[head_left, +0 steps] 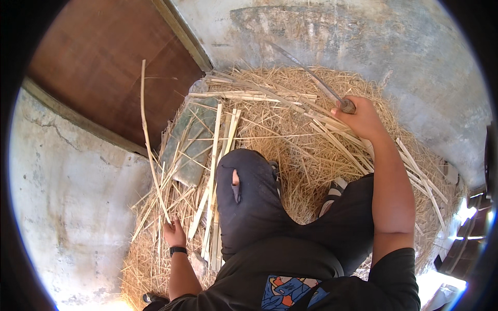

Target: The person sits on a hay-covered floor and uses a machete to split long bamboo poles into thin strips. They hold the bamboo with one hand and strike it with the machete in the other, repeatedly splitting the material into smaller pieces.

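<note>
The left hand (175, 234) grips the lower end of a long bamboo strip (149, 140) that rises toward the wooden door (114, 72). The right hand (363, 118) is clenched on the handle of what looks like a long blade (306, 70), raised over the straw pile (290, 135).

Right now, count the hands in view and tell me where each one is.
2. The left hand is low at the left, gripping a long thin bamboo strip. The right hand is raised at the upper right, gripping a long blade by its handle. No others visible.
</note>
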`<state>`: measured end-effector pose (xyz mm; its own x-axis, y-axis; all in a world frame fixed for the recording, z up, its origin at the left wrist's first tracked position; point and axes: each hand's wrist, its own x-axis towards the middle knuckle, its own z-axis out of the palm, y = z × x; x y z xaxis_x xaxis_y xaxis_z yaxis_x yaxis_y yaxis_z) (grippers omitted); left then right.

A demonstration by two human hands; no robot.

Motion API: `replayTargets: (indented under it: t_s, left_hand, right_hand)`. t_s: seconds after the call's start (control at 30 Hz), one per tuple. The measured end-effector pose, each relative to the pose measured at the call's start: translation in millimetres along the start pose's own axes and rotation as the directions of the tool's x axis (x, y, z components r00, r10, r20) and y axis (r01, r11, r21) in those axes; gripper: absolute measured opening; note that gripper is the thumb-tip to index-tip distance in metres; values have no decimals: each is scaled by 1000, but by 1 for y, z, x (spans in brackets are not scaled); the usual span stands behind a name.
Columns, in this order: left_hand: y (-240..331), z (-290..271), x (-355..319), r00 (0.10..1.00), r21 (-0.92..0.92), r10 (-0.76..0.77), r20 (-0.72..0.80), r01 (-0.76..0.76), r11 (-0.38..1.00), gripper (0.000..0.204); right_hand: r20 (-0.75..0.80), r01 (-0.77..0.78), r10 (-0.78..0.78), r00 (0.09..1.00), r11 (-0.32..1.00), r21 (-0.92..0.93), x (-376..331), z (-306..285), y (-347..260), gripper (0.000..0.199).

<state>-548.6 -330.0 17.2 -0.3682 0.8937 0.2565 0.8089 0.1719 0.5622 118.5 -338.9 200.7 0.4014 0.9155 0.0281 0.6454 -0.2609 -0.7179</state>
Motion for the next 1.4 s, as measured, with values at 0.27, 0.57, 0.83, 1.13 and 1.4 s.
replayTargets:
  t_s: [0.27,0.57,0.83,1.13,1.4]
  left_hand:
    - [-136,0,-51,819,703,-540,192,270,658,102]
    - [-184,53,-45,406,429,-628,664,481,765,77]
    - [-82,153,57,449,-22,350,822,-589,808,35]
    - [305,251,180,529,-263,453,718,-395,880,53]
    - [484,358,91,203,-124,367,908,-707,697,65]
  right_hand:
    - [-21,-114,117,993,989,92,12,4,-8,40]
    - [-131,-152,171,977,978,142,20,-27,15,46]
    - [-190,-240,257,948,965,107,12,-63,73,45]
    - [-127,-400,449,884,870,289,16,-60,110,36]
    - [-82,-418,443,893,883,214,30,-59,105,41]
